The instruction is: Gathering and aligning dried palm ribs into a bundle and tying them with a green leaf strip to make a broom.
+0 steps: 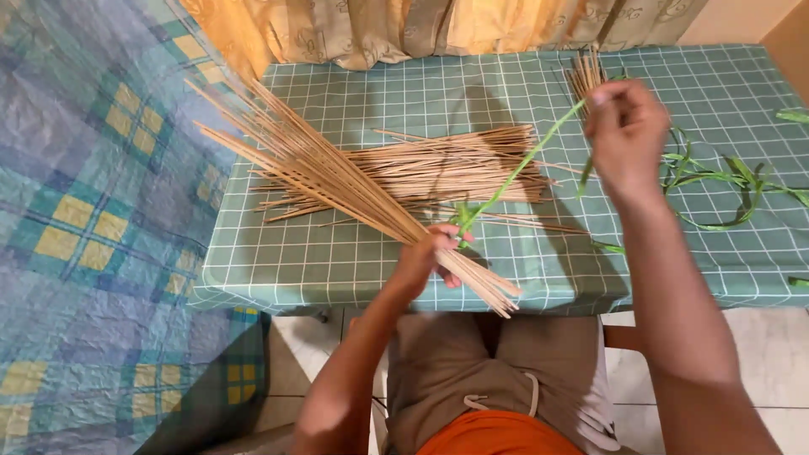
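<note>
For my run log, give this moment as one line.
left hand: grips stick bundle | right hand: pulls green strip taut | table: loose sticks

Single head cam, looks steeply down, close over table (354, 261) edge & own lap.

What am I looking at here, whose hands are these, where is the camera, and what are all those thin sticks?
There is no machine here: a seated person works with two bare hands. The single picture comes from a camera worn on that person's head, looking down, so you see their arms and lap from above.

The left hand grips a bundle of thin tan sticks that fans out toward the upper left. The right hand is raised and pinches a green leaf strip, which runs down to the bundle where the left hand holds it.

On the table, covered by a green checked cloth, lie a pile of loose sticks and more green strips at the right. A patterned blanket is at the left.
</note>
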